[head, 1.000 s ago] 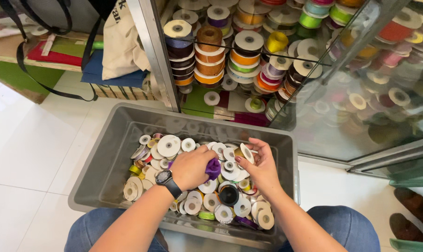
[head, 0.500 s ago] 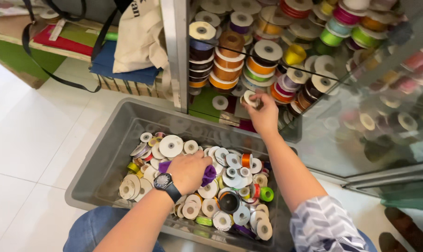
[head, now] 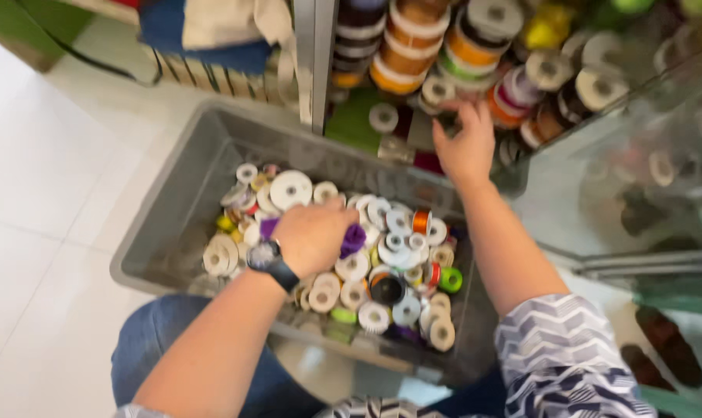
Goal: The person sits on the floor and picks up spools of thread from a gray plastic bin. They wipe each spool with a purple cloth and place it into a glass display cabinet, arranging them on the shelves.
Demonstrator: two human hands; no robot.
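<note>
A grey plastic tub [head: 182,203] on the floor holds several ribbon spools, mostly white, with orange, green and purple ones among them. My left hand [head: 314,236], with a black wristwatch, rests in the tub, its fingers closed around a purple ribbon spool [head: 353,238]. My right hand [head: 465,145] reaches forward over the tub's far edge to the cabinet shelf [head: 364,124], fingers spread against the stacked spools there. The blur hides whether it holds anything.
Stacks of coloured ribbon spools [head: 436,46] fill the cabinet behind a metal frame post [head: 314,62]. A glass door [head: 645,170] stands open at the right. Blue and cream cloth [head: 211,31] lies at upper left. White floor tiles lie to the left.
My right hand left the tub and rose to the cabinet shelf, now a little lower and closer to the spools. The left hand stays on the purple spool. The view has tilted closer.
</note>
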